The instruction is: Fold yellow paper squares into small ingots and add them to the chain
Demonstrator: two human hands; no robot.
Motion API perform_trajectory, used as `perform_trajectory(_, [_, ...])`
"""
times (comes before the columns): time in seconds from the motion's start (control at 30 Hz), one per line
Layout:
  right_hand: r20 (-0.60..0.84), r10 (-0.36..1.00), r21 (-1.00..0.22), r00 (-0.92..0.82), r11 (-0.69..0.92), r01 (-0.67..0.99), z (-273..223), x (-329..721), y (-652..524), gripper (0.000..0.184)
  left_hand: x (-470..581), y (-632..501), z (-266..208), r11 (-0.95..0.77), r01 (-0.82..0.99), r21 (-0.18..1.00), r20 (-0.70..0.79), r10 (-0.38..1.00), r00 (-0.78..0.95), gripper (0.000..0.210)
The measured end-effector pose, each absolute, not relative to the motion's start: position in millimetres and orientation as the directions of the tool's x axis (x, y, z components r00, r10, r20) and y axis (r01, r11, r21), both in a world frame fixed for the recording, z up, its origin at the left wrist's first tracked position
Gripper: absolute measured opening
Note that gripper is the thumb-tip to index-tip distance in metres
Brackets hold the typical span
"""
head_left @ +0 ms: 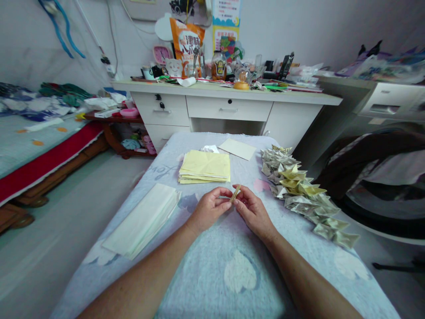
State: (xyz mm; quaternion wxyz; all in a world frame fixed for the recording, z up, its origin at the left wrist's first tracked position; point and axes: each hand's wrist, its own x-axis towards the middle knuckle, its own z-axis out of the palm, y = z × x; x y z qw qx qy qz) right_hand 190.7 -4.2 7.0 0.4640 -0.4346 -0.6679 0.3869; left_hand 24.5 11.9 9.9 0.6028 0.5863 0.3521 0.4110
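Between my two hands is a small folded piece of yellowish paper (235,194), held upright over the cloth-covered table. My left hand (212,207) pinches its left side with thumb and fingers. On the other side my right hand (253,210) grips it the same way. Just beyond the hands lies a stack of yellow paper sheets (205,166). Left of my left forearm is a pile of long whitish folded paper (142,219). Rows of folded paper pieces (299,188) with pointed corners, grey and yellow, stand along the table's right side.
A pale sheet (237,149) and crumpled white paper (210,149) lie behind the yellow stack. At the far end stands a white desk (229,109) crowded with a jar (219,66) and an orange snack bag (187,44). A washing machine (388,104) is at right, a bed (40,141) at left.
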Motion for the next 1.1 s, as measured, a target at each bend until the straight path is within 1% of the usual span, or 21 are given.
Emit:
perform_trajectory(0.2, [0.282, 0.941, -0.922, -0.188, 0.320, 0.219, 7.9, 190.7, -4.7, 0.037, 24.5, 10.4, 10.4, -0.009, -0.042, 0.999, 0.026, 0.906, 0.422, 0.027])
perform_trajectory(0.4, [0.265, 0.947, -0.928, -0.184, 0.302, 0.217, 7.8, 191.0, -3.8, 0.039, 24.1, 10.9, 11.0, -0.012, -0.063, 0.998, 0.037, 0.908, 0.416, 0.026])
perform_trajectory(0.53, [0.269, 0.946, -0.923, -0.181, 0.307, 0.232, 6.8, 190.9, -3.5, 0.037, 24.6, 10.5, 10.6, -0.059, -0.045, 0.997, 0.072, 0.917, 0.393, 0.024])
perform_trajectory(0.67, [0.342, 0.923, -0.859, -0.178, 0.384, 0.340, 5.6, 190.4, -4.4, 0.035, 26.0, 10.6, 5.7, -0.119, -0.024, 0.993, 0.120, 0.922, 0.369, 0.024])
perform_trajectory(0.8, [0.407, 0.899, -0.778, -0.161, 0.433, 0.456, 7.2, 189.3, -6.1, 0.044, 27.9, 12.1, 1.0, -0.122, -0.021, 0.992, 0.122, 0.927, 0.355, 0.027])
perform_trajectory(0.87, [0.428, 0.892, -0.766, -0.143, 0.442, 0.467, 9.1, 188.7, -6.8, 0.046, 28.5, 13.1, -0.6, -0.099, -0.026, 0.995, 0.102, 0.934, 0.342, 0.027])
perform_trajectory(0.93, [0.438, 0.886, -0.761, -0.150, 0.455, 0.463, 11.0, 188.1, -7.3, 0.042, 28.8, 14.0, -2.1, -0.079, -0.032, 0.996, 0.085, 0.941, 0.328, 0.027])
perform_trajectory(1.03, [0.440, 0.877, -0.757, -0.193, 0.478, 0.445, 13.2, 187.4, -7.8, 0.038, 28.5, 15.5, -4.1, -0.059, -0.044, 0.997, 0.070, 0.952, 0.298, 0.027])
perform_trajectory(1.1, [0.445, 0.867, -0.750, -0.225, 0.498, 0.435, 14.1, 186.9, -8.0, 0.039, 28.3, 16.5, -4.3, -0.023, -0.058, 0.998, 0.039, 0.954, 0.298, 0.029])
